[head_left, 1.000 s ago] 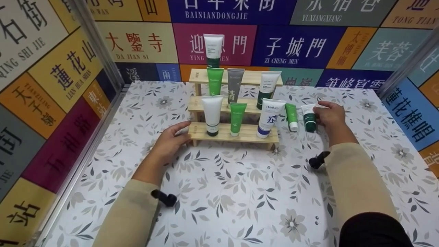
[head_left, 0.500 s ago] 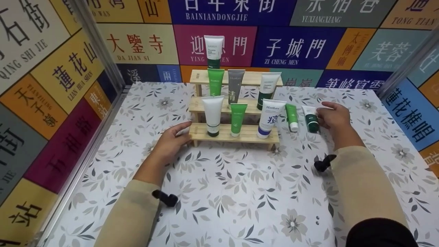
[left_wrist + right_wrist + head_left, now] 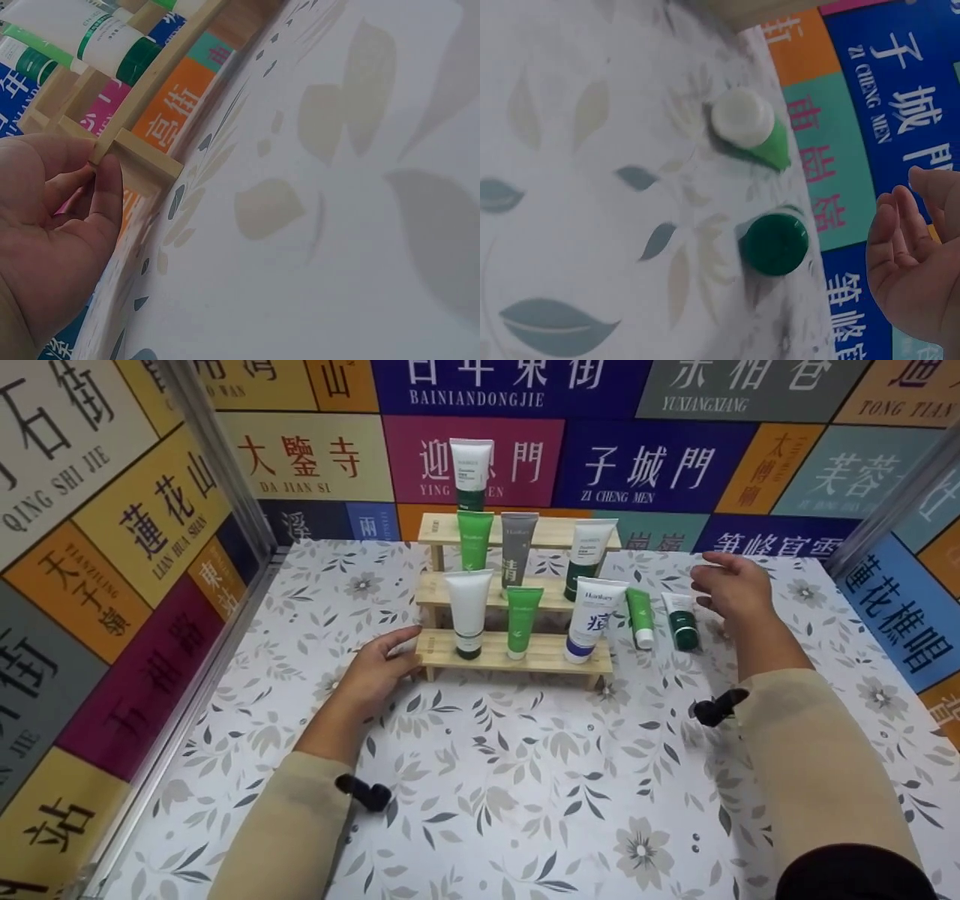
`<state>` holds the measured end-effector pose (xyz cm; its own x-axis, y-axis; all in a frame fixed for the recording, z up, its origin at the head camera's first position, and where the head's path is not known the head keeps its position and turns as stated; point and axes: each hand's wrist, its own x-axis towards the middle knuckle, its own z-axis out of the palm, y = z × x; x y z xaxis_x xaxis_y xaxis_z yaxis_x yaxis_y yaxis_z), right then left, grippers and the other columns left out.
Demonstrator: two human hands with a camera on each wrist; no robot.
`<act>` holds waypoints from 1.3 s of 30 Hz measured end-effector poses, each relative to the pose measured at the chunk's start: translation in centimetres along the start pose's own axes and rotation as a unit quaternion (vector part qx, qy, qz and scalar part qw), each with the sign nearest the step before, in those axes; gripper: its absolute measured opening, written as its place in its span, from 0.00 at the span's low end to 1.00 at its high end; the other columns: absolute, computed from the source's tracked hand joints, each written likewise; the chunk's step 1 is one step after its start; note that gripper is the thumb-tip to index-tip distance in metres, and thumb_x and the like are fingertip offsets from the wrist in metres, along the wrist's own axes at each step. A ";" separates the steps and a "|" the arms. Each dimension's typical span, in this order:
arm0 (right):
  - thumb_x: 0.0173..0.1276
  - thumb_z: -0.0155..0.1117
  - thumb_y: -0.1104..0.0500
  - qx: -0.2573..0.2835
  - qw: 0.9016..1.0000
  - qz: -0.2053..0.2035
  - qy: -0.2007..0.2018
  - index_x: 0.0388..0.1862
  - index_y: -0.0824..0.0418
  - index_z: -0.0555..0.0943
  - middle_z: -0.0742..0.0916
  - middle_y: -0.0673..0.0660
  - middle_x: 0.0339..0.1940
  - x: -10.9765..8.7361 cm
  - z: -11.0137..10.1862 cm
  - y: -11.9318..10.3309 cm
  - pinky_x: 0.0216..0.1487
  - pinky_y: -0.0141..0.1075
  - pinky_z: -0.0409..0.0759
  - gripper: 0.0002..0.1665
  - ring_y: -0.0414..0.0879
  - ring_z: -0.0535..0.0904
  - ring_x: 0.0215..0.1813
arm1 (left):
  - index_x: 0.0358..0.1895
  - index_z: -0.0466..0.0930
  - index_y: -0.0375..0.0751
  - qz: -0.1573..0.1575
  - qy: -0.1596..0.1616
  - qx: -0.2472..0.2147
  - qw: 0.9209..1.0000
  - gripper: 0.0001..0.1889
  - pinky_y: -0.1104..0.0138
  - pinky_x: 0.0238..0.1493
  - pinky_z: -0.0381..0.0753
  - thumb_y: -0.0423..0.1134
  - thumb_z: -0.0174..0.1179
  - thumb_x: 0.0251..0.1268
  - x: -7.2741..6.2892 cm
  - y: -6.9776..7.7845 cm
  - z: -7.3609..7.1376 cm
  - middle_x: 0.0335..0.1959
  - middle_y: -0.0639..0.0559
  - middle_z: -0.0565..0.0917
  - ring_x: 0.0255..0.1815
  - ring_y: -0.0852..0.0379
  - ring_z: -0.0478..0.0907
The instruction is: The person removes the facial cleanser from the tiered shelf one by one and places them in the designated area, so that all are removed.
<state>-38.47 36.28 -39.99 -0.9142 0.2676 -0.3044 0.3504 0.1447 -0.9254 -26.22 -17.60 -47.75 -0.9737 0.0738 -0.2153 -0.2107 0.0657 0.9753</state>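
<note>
My left hand (image 3: 376,671) pinches the left end of the lowest step of a three-tier wooden display stand (image 3: 540,658), with thumb and fingers on the wood in the left wrist view. To the right of the stand, a white tube with a dark green cap (image 3: 682,622) lies on the table beside a small green tube with a white cap (image 3: 640,619). My right hand (image 3: 736,589) hovers just right of and above the white-and-green tube, apart from it. Its fingers are loosely bent, and nothing is between them in the right wrist view.
Upright tubes stand on the tiers: a white one (image 3: 469,607), a green one (image 3: 522,619) and a blue-capped one (image 3: 592,615) in front, several more behind. A floral cloth (image 3: 525,795) covers the table. Printed panels (image 3: 465,390) wall the back and sides.
My right hand has let go of the white-and-green tube, leaving it lying on the table, and has risen away to the right. The left hand stays on the stand.
</note>
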 end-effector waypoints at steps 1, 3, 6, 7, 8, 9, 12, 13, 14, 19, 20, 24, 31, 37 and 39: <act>0.74 0.74 0.49 0.014 1.000 -0.004 -0.005 0.79 0.42 0.73 0.84 0.46 0.67 -0.2 0.0 -0.3 0.65 0.36 0.84 0.37 0.43 0.80 0.66 | 0.79 0.73 0.48 0.001 -0.001 -0.001 1.000 0.28 0.70 0.57 0.83 0.33 0.60 0.79 0.0 0.0 0.1 0.72 0.42 0.81 0.63 0.54 0.84; 0.74 0.74 0.53 0.043 0.999 -0.015 -0.011 0.79 0.44 0.74 0.85 0.46 0.63 -0.7 0.1 -0.9 0.57 0.33 0.87 0.36 0.43 0.82 0.63 | 0.79 0.73 0.48 0.003 -0.001 -0.004 1.000 0.28 0.70 0.58 0.83 0.33 0.60 0.79 0.0 0.1 0.2 0.72 0.41 0.81 0.62 0.54 0.84; 0.74 0.73 0.57 0.072 0.997 -0.029 -0.013 0.76 0.46 0.75 0.86 0.46 0.59 -1.3 0.4 -1.9 0.47 0.30 0.87 0.34 0.44 0.83 0.61 | 0.79 0.73 0.48 0.003 -0.001 -0.007 1.000 0.28 0.67 0.60 0.84 0.33 0.60 0.78 0.0 0.1 0.3 0.72 0.40 0.82 0.61 0.55 0.85; 0.74 0.72 0.58 0.078 0.996 -0.038 -0.014 0.76 0.47 0.76 0.87 0.46 0.58 -1.6 0.5 -2.2 0.45 0.30 0.87 0.33 0.44 0.84 0.59 | 0.79 0.72 0.47 0.004 -0.002 -0.008 1.000 0.28 0.66 0.60 0.84 0.33 0.60 0.78 0.0 0.1 0.3 0.72 0.39 0.81 0.59 0.55 0.85; 0.75 0.72 0.59 0.084 0.995 -0.046 -0.016 0.75 0.47 0.76 0.87 0.46 0.57 -1.8 0.6 -2.5 0.44 0.30 0.87 0.32 0.44 0.84 0.58 | 0.79 0.72 0.47 0.005 -0.001 -0.008 1.000 0.29 0.66 0.60 0.84 0.32 0.60 0.78 0.1 0.1 0.3 0.71 0.39 0.81 0.58 0.56 0.85; 0.75 0.71 0.60 0.089 0.994 -0.054 -0.018 0.74 0.48 0.76 0.87 0.46 0.56 -2.0 0.7 -2.8 0.43 0.30 0.87 0.30 0.44 0.85 0.57 | 0.79 0.73 0.47 0.006 0.000 -0.008 1.000 0.29 0.66 0.59 0.84 0.32 0.60 0.78 0.1 0.1 0.3 0.71 0.39 0.81 0.57 0.56 0.86; 0.75 0.71 0.62 0.099 0.992 -0.078 -0.027 0.72 0.49 0.77 0.88 0.47 0.56 -2.7 1.0 -3.5 0.43 0.31 0.87 0.29 0.43 0.85 0.54 | 0.79 0.72 0.45 0.012 0.000 -0.011 1.000 0.29 0.69 0.57 0.84 0.30 0.59 0.77 0.1 0.1 0.4 0.72 0.38 0.80 0.55 0.58 0.86; 0.74 0.71 0.63 0.103 0.991 -0.084 -0.029 0.71 0.49 0.78 0.88 0.47 0.57 -2.9 1.1 -3.8 0.43 0.31 0.87 0.28 0.42 0.86 0.53 | 0.79 0.72 0.44 0.014 -0.001 -0.013 1.000 0.29 0.70 0.56 0.83 0.30 0.59 0.77 0.2 0.0 0.4 0.72 0.37 0.80 0.56 0.57 0.86; 0.74 0.72 0.63 0.105 0.990 -0.087 -0.030 0.71 0.49 0.78 0.88 0.48 0.58 -3.1 1.2 -4.1 0.43 0.31 0.87 0.29 0.43 0.86 0.54 | 0.79 0.72 0.44 0.014 0.001 -0.013 1.000 0.29 0.71 0.56 0.84 0.30 0.59 0.77 0.2 0.0 0.4 0.72 0.37 0.80 0.56 0.57 0.86; 0.71 0.75 0.63 0.117 0.988 -0.098 -0.038 0.68 0.49 0.80 0.88 0.49 0.59 -4.2 1.7 -6.2 0.42 0.32 0.87 0.29 0.43 0.85 0.53 | 0.80 0.71 0.44 0.012 -0.002 -0.015 1.000 0.29 0.73 0.58 0.83 0.30 0.58 0.78 0.0 -0.2 0.3 0.73 0.37 0.79 0.61 0.55 0.85; 0.71 0.75 0.64 0.119 0.987 -0.101 -0.042 0.68 0.50 0.80 0.88 0.50 0.58 -4.4 1.9 -6.7 0.42 0.32 0.87 0.28 0.43 0.85 0.53 | 0.80 0.71 0.45 0.011 -0.002 -0.016 1.000 0.29 0.73 0.58 0.83 0.30 0.58 0.78 0.0 -0.2 0.2 0.74 0.37 0.79 0.62 0.54 0.84; 0.70 0.75 0.65 0.119 0.985 -0.115 -0.055 0.65 0.51 0.81 0.89 0.50 0.54 -5.2 2.4 -8.7 0.40 0.32 0.87 0.27 0.44 0.86 0.51 | 0.80 0.71 0.45 0.010 -0.004 -0.025 1.000 0.29 0.72 0.58 0.84 0.30 0.59 0.78 -0.1 -0.2 0.1 0.74 0.38 0.79 0.63 0.53 0.84; 0.69 0.77 0.64 0.099 0.983 -0.128 -0.081 0.67 0.50 0.81 0.88 0.50 0.56 -6.8 4.2 -11.8 0.45 0.32 0.87 0.29 0.45 0.85 0.54 | 0.80 0.71 0.45 0.005 -0.006 -0.021 1.000 0.29 0.71 0.61 0.83 0.30 0.59 0.78 0.0 -0.2 0.0 0.74 0.40 0.79 0.66 0.51 0.83; 0.68 0.78 0.64 0.077 0.978 -0.158 -0.109 0.67 0.51 0.81 0.88 0.51 0.58 -8.3 6.6 -13.9 0.48 0.32 0.88 0.30 0.46 0.85 0.56 | 0.79 0.72 0.46 0.007 -0.002 -0.007 1.000 0.29 0.71 0.59 0.83 0.31 0.60 0.78 -0.1 0.0 0.1 0.74 0.40 0.79 0.65 0.53 0.83; 0.68 0.78 0.64 0.077 0.976 -0.167 -0.118 0.67 0.51 0.82 0.88 0.51 0.58 -8.8 7.5 -14.5 0.49 0.32 0.88 0.30 0.47 0.86 0.57 | 0.80 0.71 0.46 0.011 -0.007 -0.008 1.000 0.29 0.71 0.58 0.83 0.31 0.59 0.78 -0.1 0.0 0.1 0.74 0.39 0.79 0.64 0.54 0.84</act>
<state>-37.05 24.68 -25.63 -1.0000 0.0012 -0.0058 0.0058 0.0369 -0.9993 -26.13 -17.52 -47.74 -0.9770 0.0888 -0.1937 -0.1900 0.0478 0.9806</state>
